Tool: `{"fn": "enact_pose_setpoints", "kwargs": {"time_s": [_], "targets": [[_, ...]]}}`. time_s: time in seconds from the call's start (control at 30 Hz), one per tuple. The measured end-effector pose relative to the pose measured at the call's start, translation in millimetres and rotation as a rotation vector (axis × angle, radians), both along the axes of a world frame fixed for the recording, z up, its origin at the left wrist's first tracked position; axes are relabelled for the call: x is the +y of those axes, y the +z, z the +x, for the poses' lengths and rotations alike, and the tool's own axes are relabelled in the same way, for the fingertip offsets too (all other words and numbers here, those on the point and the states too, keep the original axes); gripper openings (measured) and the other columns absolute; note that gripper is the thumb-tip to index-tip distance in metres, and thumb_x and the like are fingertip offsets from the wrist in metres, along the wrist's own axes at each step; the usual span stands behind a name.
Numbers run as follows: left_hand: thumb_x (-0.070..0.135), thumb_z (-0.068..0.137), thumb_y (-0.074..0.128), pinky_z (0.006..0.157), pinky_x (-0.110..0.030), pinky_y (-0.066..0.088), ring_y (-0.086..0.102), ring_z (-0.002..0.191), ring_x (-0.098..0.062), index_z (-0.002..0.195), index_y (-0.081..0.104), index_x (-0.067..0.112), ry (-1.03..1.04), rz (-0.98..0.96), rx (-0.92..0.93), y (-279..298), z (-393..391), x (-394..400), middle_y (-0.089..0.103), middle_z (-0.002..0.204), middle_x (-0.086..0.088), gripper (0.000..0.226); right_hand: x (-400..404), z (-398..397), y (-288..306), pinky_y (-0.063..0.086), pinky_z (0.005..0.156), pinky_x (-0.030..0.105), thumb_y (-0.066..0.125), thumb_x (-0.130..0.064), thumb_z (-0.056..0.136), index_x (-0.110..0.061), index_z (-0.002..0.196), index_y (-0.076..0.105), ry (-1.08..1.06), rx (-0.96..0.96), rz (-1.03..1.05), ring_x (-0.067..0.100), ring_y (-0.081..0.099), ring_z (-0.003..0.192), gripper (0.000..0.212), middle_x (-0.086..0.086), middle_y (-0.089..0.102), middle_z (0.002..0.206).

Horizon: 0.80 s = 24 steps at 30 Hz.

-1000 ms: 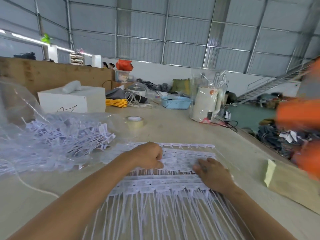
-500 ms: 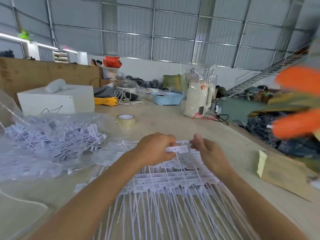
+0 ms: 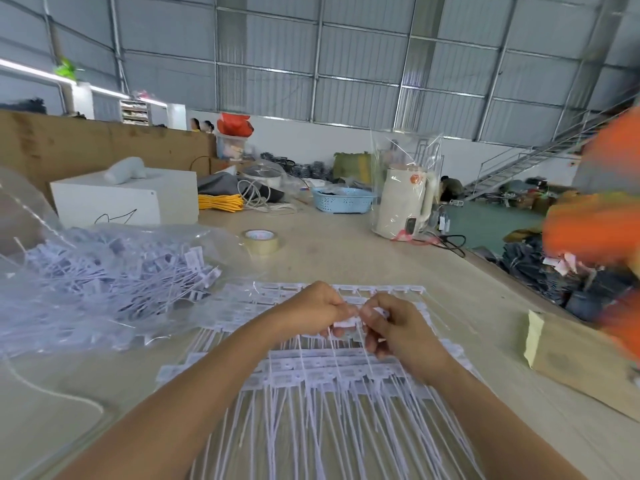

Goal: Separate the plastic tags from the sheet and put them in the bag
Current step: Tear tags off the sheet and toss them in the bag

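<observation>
Big metal shed here: corrugated grey walls (image 3: 346,64) braced with steel framing. A strip light (image 3: 31,69) glows far left. A wide pale worktable (image 3: 363,258) runs ahead, backed on the left by a brown board partition (image 3: 104,147). Metal stairs (image 3: 519,164) climb at right over a green floor (image 3: 485,223).

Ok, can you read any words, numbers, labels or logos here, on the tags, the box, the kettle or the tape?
No text is readable.
White plastic tags on the sheet: faint print, too small and blurred to read.
Loose tags in the clear plastic bag: too blurred.
White box: only a black scribbled line, no letters.
Cream kettle in clear wrap: round orange mark, unreadable.
Tan tape roll: core print, blurred.
</observation>
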<state>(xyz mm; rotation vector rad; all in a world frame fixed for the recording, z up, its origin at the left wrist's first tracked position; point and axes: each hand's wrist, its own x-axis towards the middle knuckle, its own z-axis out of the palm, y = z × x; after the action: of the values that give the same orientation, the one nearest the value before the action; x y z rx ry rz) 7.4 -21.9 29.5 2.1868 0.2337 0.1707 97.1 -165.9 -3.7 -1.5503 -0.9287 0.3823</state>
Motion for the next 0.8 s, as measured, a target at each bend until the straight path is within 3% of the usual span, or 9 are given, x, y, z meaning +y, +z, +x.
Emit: {"fn": "enact_pose_setpoints", "kwargs": {"time_s": [0.1,0.2,0.33,0.43,0.53,0.6,0.67,0.73,0.8], "targets": [[0.025,0.093,0.055,0.042,-0.015,0.030,0.041,0.037,-0.003,0.067,0.060,0.016,0.072,-0.108,0.044,3.7,0.3,-5.3,0.059,0.047,0.011,0.028,-1.0,-0.7,-0.5,0.042,0.043,0.023,0.057,-0.018,0.092,-0.012,0.080,0.062,-0.041,-0.105,0.034,0.015,0.051,0.043,0.015,0.001,0.054,0.049],[0.021,0.090,0.055,0.041,-0.017,0.024,0.035,0.037,-0.006,0.074,0.063,0.013,0.092,-0.190,0.081,9.0,-1.3,-5.2,0.049,0.039,0.011,0.019,0.8,-4.4,-0.7,0.043,0.042,0.022,0.058,-0.015,0.091,-0.011,0.080,0.062,-0.071,-0.191,0.075,0.013,0.049,0.039,0.012,0.001,0.054,0.046],[0.021,0.092,0.052,0.035,-0.015,0.013,0.023,0.032,-0.004,0.063,0.049,0.014,0.055,-0.410,0.197,13.3,-3.0,-1.7,0.032,0.037,0.010,0.030,0.8,-7.2,4.6,0.040,0.037,0.018,0.058,-0.002,0.090,-0.019,0.069,0.057,-0.095,-0.376,0.135,0.006,0.050,0.040,0.027,-0.008,0.055,0.054],[0.022,0.094,0.049,0.033,-0.014,0.013,0.022,0.030,-0.004,0.060,0.045,0.015,0.009,-0.385,0.256,15.7,-4.8,-1.1,0.030,0.038,0.010,0.034,-0.8,-6.7,7.4,0.041,0.035,0.018,0.055,0.007,0.088,-0.021,0.068,0.058,-0.099,-0.537,0.117,0.006,0.053,0.042,0.035,-0.010,0.054,0.066],[0.020,0.092,0.052,0.034,-0.014,0.014,0.021,0.030,-0.006,0.055,0.046,0.016,-0.047,-0.353,0.260,23.5,-11.1,-0.1,0.028,0.039,0.008,0.038,-7.6,1.9,12.5,0.040,0.035,0.020,0.051,0.000,0.093,-0.016,0.073,0.059,-0.245,-0.357,0.114,0.008,0.050,0.040,0.026,-0.003,0.056,0.059],[0.023,0.091,0.057,0.038,-0.017,0.021,0.029,0.034,-0.008,0.055,0.056,0.017,-0.032,-0.240,0.180,29.0,-15.8,1.2,0.038,0.041,0.007,0.037,-23.8,18.1,22.9,0.037,0.036,0.016,0.050,-0.007,0.095,-0.011,0.078,0.056,-0.376,-0.093,0.231,0.004,0.046,0.040,0.018,0.004,0.052,0.060],[0.026,0.094,0.055,0.044,-0.019,0.029,0.040,0.043,-0.009,0.069,0.066,0.011,-0.026,-0.096,0.054,33.6,-18.5,-0.9,0.052,0.050,0.003,0.031,-40.8,32.9,37.4,0.031,0.033,0.011,0.046,-0.009,0.097,-0.010,0.078,0.050,-0.303,0.348,0.448,0.002,0.041,0.040,0.020,0.003,0.046,0.065],[0.015,0.097,0.046,0.046,-0.018,0.033,0.045,0.046,-0.007,0.087,0.068,0.002,-0.061,-0.022,0.020,35.9,-18.0,-7.4,0.056,0.060,-0.001,0.027,-45.3,36.0,45.2,0.029,0.029,0.008,0.042,-0.011,0.097,-0.012,0.077,0.046,-0.142,0.674,0.518,0.001,0.039,0.038,0.021,0.001,0.045,0.064],[0.001,0.092,0.040,0.046,-0.017,0.033,0.047,0.050,-0.006,0.096,0.067,0.004,-0.084,0.082,0.061,34.4,-16.2,-13.5,0.055,0.067,-0.001,0.027,-35.0,24.0,44.1,0.038,0.035,0.009,0.048,-0.011,0.094,-0.008,0.078,0.050,-0.042,0.657,0.345,0.005,0.047,0.042,0.017,0.004,0.051,0.064]]}}
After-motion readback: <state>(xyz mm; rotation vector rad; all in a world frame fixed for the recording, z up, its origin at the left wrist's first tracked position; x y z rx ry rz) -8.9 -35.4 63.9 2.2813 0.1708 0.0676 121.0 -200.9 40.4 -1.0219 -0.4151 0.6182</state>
